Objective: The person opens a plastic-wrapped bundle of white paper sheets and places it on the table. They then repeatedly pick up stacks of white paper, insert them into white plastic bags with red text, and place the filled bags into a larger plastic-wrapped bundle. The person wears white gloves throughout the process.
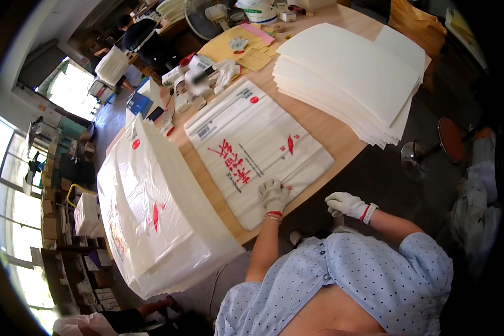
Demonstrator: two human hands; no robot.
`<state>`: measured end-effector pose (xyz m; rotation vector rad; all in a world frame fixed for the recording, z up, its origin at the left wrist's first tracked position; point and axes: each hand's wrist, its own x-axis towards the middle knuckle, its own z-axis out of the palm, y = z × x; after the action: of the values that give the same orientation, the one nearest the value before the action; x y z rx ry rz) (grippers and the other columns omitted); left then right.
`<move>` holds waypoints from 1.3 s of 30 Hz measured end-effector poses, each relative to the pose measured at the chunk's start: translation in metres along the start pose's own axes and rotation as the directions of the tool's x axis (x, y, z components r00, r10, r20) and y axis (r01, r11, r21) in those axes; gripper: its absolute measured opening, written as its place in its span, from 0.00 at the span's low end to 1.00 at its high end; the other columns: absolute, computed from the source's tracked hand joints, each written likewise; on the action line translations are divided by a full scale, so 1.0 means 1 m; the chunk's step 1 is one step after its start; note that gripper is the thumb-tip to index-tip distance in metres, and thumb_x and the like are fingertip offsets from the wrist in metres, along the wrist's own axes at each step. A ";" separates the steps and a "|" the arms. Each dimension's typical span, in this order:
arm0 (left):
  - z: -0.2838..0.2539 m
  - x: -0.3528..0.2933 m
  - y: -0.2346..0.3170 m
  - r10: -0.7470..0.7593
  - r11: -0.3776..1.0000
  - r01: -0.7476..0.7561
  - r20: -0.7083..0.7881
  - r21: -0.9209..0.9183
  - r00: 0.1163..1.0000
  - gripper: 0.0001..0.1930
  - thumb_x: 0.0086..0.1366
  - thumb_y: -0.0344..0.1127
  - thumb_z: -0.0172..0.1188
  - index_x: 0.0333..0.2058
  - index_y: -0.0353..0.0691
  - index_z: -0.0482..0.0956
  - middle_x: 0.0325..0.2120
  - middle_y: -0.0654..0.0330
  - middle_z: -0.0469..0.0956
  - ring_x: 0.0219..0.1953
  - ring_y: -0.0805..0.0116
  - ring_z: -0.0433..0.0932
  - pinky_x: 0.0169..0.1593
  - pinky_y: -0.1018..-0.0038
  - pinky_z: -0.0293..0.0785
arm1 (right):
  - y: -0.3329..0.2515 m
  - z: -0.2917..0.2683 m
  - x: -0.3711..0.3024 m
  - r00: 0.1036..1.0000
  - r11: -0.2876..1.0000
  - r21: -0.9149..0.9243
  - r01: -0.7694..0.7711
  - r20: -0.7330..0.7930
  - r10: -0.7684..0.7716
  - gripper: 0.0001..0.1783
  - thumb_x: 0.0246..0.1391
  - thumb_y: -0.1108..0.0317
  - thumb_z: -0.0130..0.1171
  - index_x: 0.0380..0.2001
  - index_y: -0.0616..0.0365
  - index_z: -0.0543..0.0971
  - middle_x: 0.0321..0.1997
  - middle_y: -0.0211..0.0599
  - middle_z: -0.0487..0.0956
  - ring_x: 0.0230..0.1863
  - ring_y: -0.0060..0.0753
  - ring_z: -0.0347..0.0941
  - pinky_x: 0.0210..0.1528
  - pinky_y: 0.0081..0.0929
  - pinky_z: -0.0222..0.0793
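Note:
My left hand (274,195), in a white glove, rests on the near part of a flat white plastic bag (288,120) with red and black print. Its fingers press down on the plastic and are slightly bent. The bag lies on the wooden table, and a stack beneath it cannot be made out. My right hand (347,205), gloved too, hangs just off the table's near edge, to the right of the bag. Its fingers are loosely curved, and nothing shows in them. Left of the bag stands a tall pile of similar printed plastic bags (151,207), drooping over the table edge.
Fanned stacks of white sheets (350,73) cover the right of the table. Tape, a blue box (139,104) and small items lie at the far left. A fan (204,18) and a white bucket (257,11) stand behind. A round stool (449,138) is at right; other people are beyond.

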<state>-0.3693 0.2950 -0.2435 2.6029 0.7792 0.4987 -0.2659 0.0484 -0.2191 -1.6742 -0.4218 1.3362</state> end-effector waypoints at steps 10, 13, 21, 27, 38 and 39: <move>-0.021 0.068 -0.004 -0.174 0.980 0.201 0.463 -0.009 0.869 0.18 0.62 0.52 0.49 0.35 0.45 0.81 0.30 0.52 0.80 0.35 0.62 0.79 0.40 0.69 0.70 | -0.007 0.037 0.113 0.865 0.642 0.766 -0.026 0.340 -0.370 0.12 0.59 0.58 0.51 0.35 0.55 0.75 0.27 0.29 0.73 0.22 0.23 0.64 0.25 0.20 0.61; 0.008 0.068 -0.038 -0.040 0.979 0.093 0.282 -0.179 0.959 0.18 0.64 0.49 0.51 0.31 0.40 0.80 0.23 0.55 0.79 0.29 0.67 0.78 0.33 0.70 0.70 | -0.093 0.058 0.114 0.940 0.914 0.275 0.299 -0.248 -0.233 0.11 0.55 0.59 0.55 0.30 0.54 0.78 0.25 0.32 0.74 0.24 0.32 0.68 0.29 0.27 0.63; -0.037 0.151 -0.050 -0.334 0.206 0.448 0.368 -0.870 0.868 0.11 0.61 0.31 0.56 0.42 0.38 0.73 0.22 0.71 0.68 0.21 0.82 0.65 0.26 0.83 0.65 | -0.155 0.041 0.078 0.446 0.301 -0.738 0.603 -0.001 -0.895 0.13 0.47 0.61 0.56 0.36 0.54 0.77 0.37 0.47 0.75 0.44 0.50 0.70 0.53 0.40 0.63; -0.157 0.164 0.049 -0.073 0.426 0.144 0.125 -0.893 0.989 0.22 0.60 0.30 0.56 0.53 0.36 0.67 0.25 0.71 0.74 0.23 0.84 0.63 0.28 0.86 0.61 | -0.106 0.052 0.227 0.597 0.273 -0.838 0.472 0.076 -0.798 0.27 0.48 0.57 0.54 0.52 0.56 0.71 0.53 0.49 0.71 0.56 0.52 0.64 0.61 0.43 0.56; -0.176 0.127 0.059 0.218 0.955 -0.292 -0.563 -0.043 0.797 0.27 0.51 0.27 0.63 0.51 0.33 0.68 0.38 0.53 0.76 0.44 0.58 0.74 0.51 0.63 0.68 | -0.130 -0.186 -0.055 0.397 0.052 -0.985 -0.167 -0.115 -0.910 0.35 0.43 0.57 0.62 0.55 0.59 0.66 0.52 0.49 0.73 0.51 0.47 0.70 0.52 0.37 0.66; -0.172 0.120 0.064 0.167 0.918 -0.332 -0.548 -0.218 0.820 0.26 0.51 0.25 0.62 0.51 0.33 0.68 0.39 0.54 0.76 0.44 0.59 0.75 0.51 0.65 0.69 | -0.132 -0.209 -0.069 0.495 0.204 -0.962 -0.181 -0.269 -0.826 0.38 0.44 0.54 0.63 0.56 0.60 0.64 0.53 0.48 0.72 0.52 0.47 0.70 0.53 0.35 0.66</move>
<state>-0.3216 0.3581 -0.0392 2.2970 0.4465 1.3365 -0.0669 -0.0266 -0.0744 -2.6321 -1.1567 -0.4763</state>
